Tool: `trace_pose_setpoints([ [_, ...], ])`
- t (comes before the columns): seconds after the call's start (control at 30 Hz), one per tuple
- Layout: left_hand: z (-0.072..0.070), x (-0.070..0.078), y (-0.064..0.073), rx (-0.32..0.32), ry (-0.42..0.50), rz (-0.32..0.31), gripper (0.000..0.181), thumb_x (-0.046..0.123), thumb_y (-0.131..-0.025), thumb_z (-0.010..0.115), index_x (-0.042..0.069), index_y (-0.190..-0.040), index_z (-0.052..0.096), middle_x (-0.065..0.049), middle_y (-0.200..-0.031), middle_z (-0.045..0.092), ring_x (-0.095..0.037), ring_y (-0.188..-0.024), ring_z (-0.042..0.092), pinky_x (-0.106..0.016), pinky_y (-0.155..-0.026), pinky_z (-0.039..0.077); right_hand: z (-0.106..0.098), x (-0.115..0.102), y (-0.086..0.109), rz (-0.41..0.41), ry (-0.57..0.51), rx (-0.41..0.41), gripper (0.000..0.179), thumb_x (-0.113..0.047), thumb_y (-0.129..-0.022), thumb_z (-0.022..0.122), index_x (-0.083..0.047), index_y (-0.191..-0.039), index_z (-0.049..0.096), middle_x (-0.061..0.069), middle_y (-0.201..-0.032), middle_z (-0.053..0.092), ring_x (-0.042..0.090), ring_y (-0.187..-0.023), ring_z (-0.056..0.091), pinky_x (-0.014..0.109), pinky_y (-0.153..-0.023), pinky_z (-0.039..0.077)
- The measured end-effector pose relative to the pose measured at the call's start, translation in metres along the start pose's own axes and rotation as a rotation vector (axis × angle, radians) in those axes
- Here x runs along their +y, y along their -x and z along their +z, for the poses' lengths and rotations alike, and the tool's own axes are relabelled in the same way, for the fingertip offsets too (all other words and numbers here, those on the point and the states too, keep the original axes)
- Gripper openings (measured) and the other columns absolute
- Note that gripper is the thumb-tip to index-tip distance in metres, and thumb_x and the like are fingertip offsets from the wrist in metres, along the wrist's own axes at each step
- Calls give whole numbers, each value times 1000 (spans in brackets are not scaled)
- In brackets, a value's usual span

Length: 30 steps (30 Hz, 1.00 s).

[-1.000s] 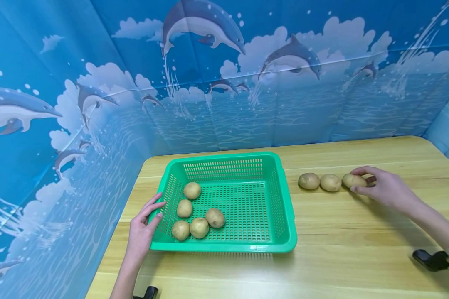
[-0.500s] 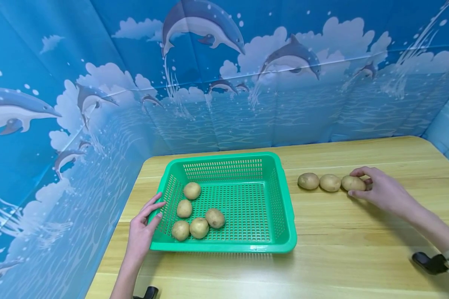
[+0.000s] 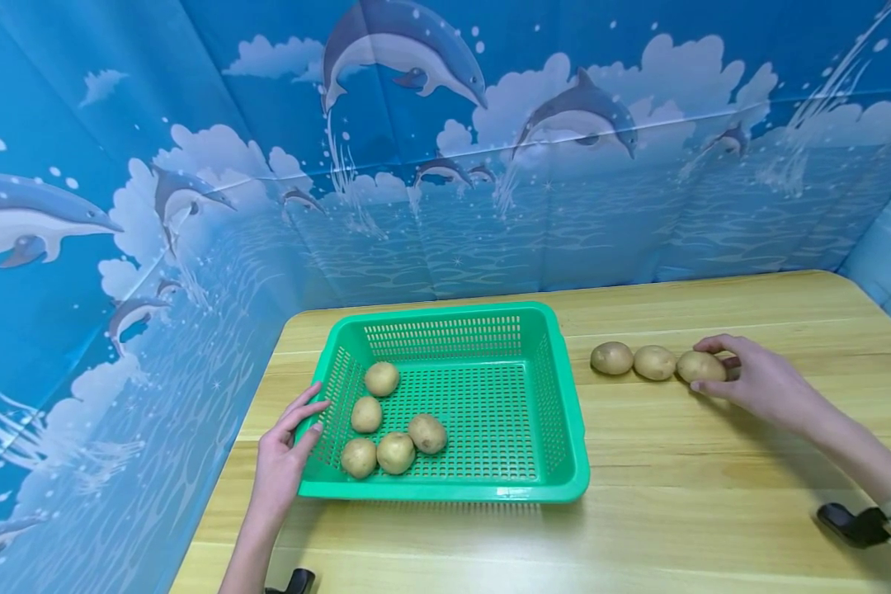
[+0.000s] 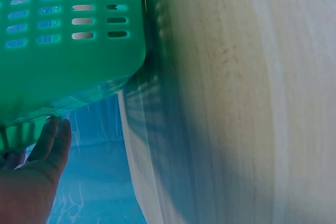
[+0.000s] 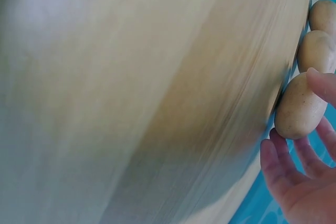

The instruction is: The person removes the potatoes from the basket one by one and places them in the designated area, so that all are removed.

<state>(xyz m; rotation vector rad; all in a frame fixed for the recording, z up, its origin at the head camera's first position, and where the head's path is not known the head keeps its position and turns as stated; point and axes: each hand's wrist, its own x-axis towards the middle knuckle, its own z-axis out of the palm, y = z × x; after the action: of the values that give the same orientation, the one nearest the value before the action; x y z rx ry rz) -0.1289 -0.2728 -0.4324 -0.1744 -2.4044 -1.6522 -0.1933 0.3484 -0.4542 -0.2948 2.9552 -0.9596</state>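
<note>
Beside the green plastic basket (image 3: 445, 493), my left hand (image 3: 278, 462) holds its left rim; in the left wrist view some fingers (image 4: 59, 142) lie against the outer side under the rim. Several potatoes (image 3: 396, 453) sit in the basket's left half. On the table to the right, three potatoes form a short row: a left one (image 3: 612, 358), a middle one (image 3: 654, 362) and a right one (image 3: 698, 368). My right hand (image 3: 768, 384) grips the right potato between thumb and fingers. From the right wrist, that potato (image 5: 299, 109) appears resting against the middle one.
A wooden table (image 3: 661, 511) with a rounded far corner carries everything. Blue dolphin-printed cloth (image 3: 445, 239) hangs behind it and along the left side. Black wrist mounts (image 3: 854, 524) show at both forearms.
My right hand has moved slightly left with the right potato, and its thumb sits a little lower. The row has shifted slightly left. The left hand and basket stay put.
</note>
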Motion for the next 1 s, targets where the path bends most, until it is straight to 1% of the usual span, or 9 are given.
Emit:
trace_pose_setpoints([
  [0.23,0,0,0,0,3,5,27,-3,-97,56,-1,-122,65,-2,-148,47,-17,-143,30,-13,-109,26,-1,2,-3,4,11,3,62,-32,-86,78,0,-132,52,31,-123,55,48,-105,57,60,-79,48],
  [0.43,0,1,0,-4,2,0,27,-3,-98,55,0,-123,65,-2,-148,46,-17,-143,30,-13,-109,25,-1,3,-6,2,-1,2,63,-32,-87,77,1,-134,50,32,-127,53,50,-108,56,61,-81,46],
  [0.53,0,2,0,-4,0,-3,27,-3,-98,55,1,-123,65,-1,-148,46,-17,-143,30,-13,-109,25,-1,3,-6,1,-6,1,64,-30,-87,78,2,-134,50,32,-128,52,50,-108,55,61,-82,46],
  [0.73,0,3,0,-4,-9,-9,27,-2,-98,55,2,-123,65,0,-148,46,-16,-143,29,-12,-109,25,-2,0,-4,11,-10,-7,67,-33,-87,77,2,-136,48,31,-130,51,51,-111,53,61,-83,45],
  [0.9,0,3,1,-3,-10,-7,26,0,-98,56,2,-123,65,1,-148,46,-16,-143,29,-13,-109,25,-6,-1,-2,3,-19,4,67,-32,-89,75,2,-139,46,31,-131,50,52,-112,52,61,-81,47],
  [1.0,0,2,1,-2,-10,-4,26,0,-98,56,2,-123,66,0,-148,46,-16,-143,29,-13,-109,25,-11,-3,-1,-2,-36,8,65,-30,-92,72,3,-140,44,32,-134,47,54,-114,49,61,-82,48],
])
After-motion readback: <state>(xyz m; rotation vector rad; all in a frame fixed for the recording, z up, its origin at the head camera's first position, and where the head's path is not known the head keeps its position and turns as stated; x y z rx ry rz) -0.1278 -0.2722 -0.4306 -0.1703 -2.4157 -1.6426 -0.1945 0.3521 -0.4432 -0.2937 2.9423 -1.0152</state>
